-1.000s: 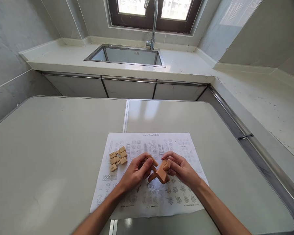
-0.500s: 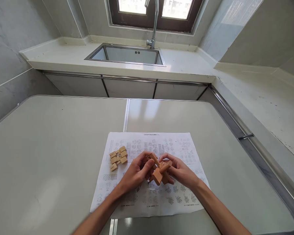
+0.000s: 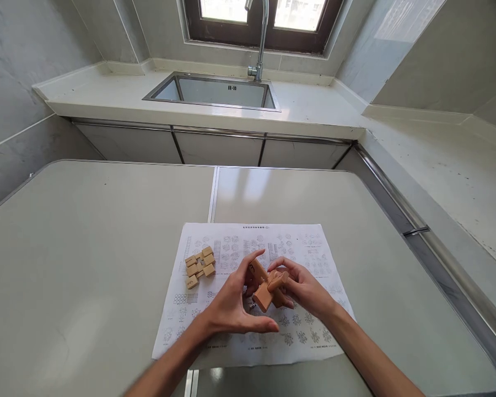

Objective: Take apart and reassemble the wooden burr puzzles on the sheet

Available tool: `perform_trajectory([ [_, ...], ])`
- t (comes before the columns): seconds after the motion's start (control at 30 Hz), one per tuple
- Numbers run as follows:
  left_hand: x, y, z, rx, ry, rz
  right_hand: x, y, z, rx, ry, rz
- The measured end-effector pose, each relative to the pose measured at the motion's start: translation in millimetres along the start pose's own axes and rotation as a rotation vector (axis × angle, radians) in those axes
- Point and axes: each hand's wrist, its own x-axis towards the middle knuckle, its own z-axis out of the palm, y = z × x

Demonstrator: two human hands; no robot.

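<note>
My right hand [image 3: 303, 284] grips a partly joined wooden burr puzzle [image 3: 264, 295] of reddish-brown notched pieces, its fingers round the right side. Just left of the puzzle, my left hand [image 3: 231, 300] is open, thumb and index finger spread wide; its other fingers are partly hidden behind the wood. One piece standing up at the puzzle's upper left bears a dark mark. Beneath both hands lies a printed instruction sheet [image 3: 310, 264] with rows of small diagrams. On its left part rest several paler notched wooden pieces [image 3: 200, 266] in a loose cluster.
The sheet lies on a light folding table [image 3: 107, 231] with a metal seam [image 3: 213, 193] down its middle. Beyond the table's far edge is a white counter [image 3: 314, 105] with a sink [image 3: 223, 107] and a tall faucet [image 3: 257, 71]. Another counter [image 3: 450, 171] runs along the right.
My left hand has opened: its thumb has swung off the puzzle, down and to the right, and the index finger has lifted. The right hand keeps hold, the puzzle turned slightly.
</note>
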Motion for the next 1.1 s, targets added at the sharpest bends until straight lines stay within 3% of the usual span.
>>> perform_trajectory([
  [0.17, 2.4, 0.1, 3.7, 0.119, 0.056, 0.032, -0.2, 0.6, -0.7, -0.031, -0.003, -0.014],
  [0.33, 3.2, 6.2, 1.8, 0.192, 0.016, 0.055, -0.7, -2.5, 0.4, -0.052, 0.004, -0.007],
  [0.6, 4.6, 9.1, 1.2, 0.169, 0.018, 0.019, -2.1, -4.1, -1.5, 0.075, 0.052, -0.004],
  [0.73, 5.0, 4.2, 2.1, 0.144, 0.053, 0.009, -0.7, -4.6, -7.1, 0.146, 0.178, -0.040],
  [0.87, 5.1, 0.1, 2.8, 0.120, 0.084, -0.007, 1.9, -11.5, -17.8, 0.240, 0.365, -0.176],
  [1.1, 4.0, -0.5, 3.1, 0.121, 0.066, -0.040, 0.5, -20.8, -39.0, 0.325, 0.547, -0.360],
])
